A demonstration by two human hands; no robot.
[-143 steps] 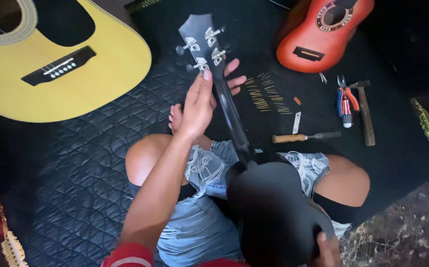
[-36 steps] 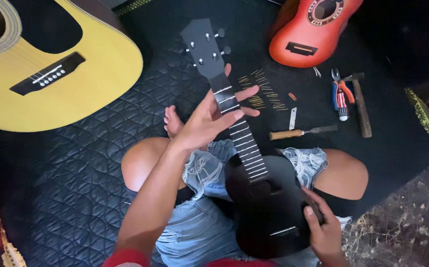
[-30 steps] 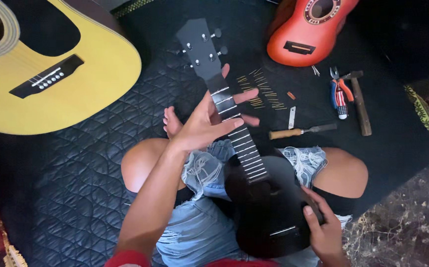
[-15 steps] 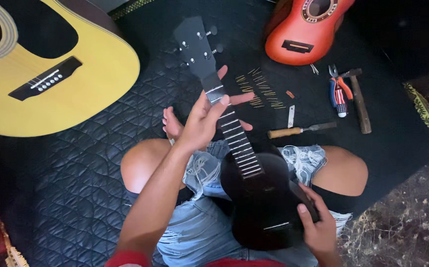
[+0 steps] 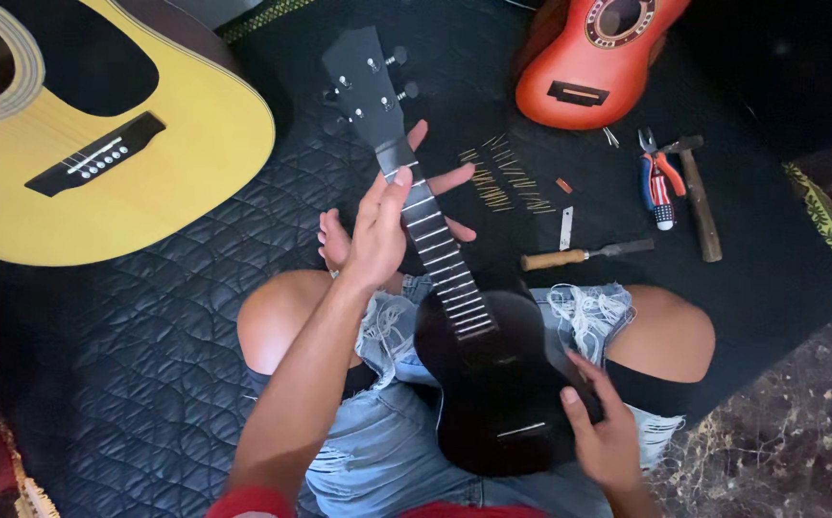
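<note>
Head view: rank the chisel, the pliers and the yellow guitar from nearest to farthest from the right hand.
1. Chisel, just above the right hand, past the knee.
2. Pliers, farther up on the right, beside the hammer.
3. Yellow guitar, far across at upper left.

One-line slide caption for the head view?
Left hand cradles black ukulele neck, right hand steadies body; tools beside.

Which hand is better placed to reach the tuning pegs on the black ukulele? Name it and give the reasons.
Left. The left hand already wraps the neck of the black ukulele just below the tuning pegs. The right hand rests at the body's lower edge, far from the headstock.
</note>
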